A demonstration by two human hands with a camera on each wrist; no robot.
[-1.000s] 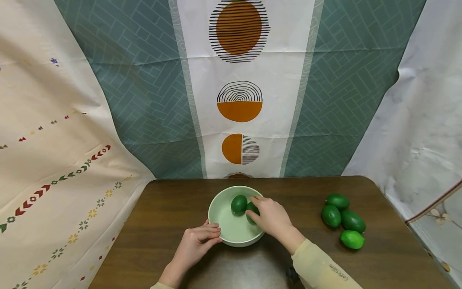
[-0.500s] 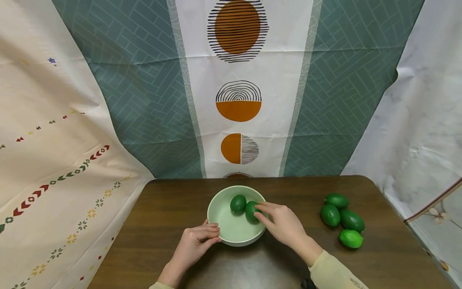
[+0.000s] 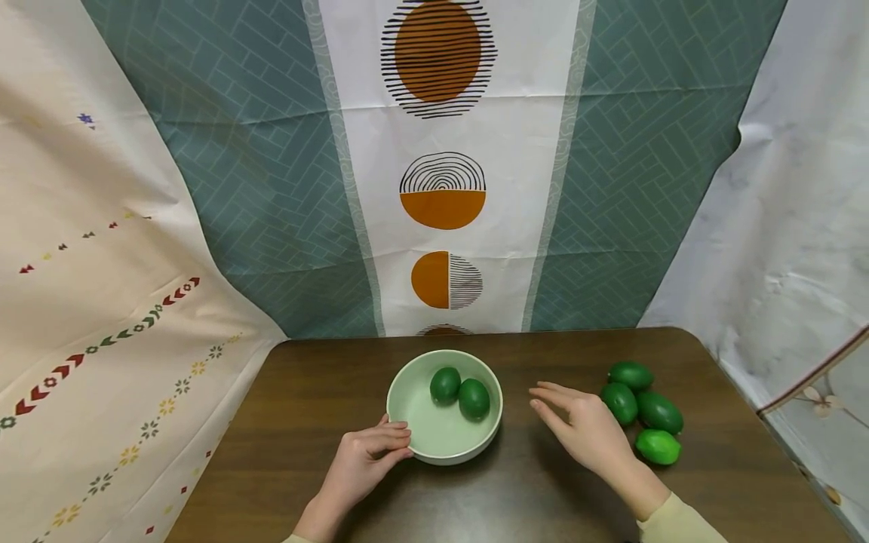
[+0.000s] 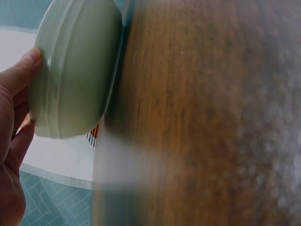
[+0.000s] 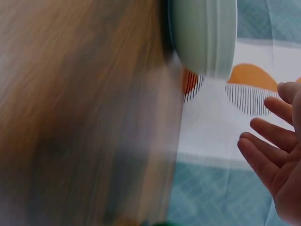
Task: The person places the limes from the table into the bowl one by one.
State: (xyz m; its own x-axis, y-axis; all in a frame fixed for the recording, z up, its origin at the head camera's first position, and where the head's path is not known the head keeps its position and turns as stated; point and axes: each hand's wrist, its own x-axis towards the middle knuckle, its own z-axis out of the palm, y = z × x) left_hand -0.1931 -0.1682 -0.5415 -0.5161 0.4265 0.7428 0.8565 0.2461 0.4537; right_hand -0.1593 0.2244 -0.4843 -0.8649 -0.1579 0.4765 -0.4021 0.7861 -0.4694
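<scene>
A pale green bowl (image 3: pixel 434 437) stands on the brown table, a little left of centre in the head view. Inside it, two dark green oval fruits, one on the left (image 3: pixel 445 385) and one on the right (image 3: pixel 474 400), lie touching. My left hand (image 3: pixel 363 461) pinches the bowl's near left rim between thumb and fingers; the left wrist view shows the thumb (image 4: pixel 29 63) against its side. Between the bowl and a fruit pile, my right hand (image 3: pixel 589 428) hovers above the table, fingers spread and holding nothing.
Several dark green fruits (image 3: pixel 658 412) are grouped at the table's right, with a brighter green lime (image 3: pixel 657 447) at their near side. A patterned cloth (image 3: pixel 444 286) hangs behind the table's (image 3: pixel 305 400) far edge, and more cloth hangs at both sides.
My right hand has let go of the right-hand fruit in the bowl and moved right, out past the rim. My left hand keeps its place on the bowl.
</scene>
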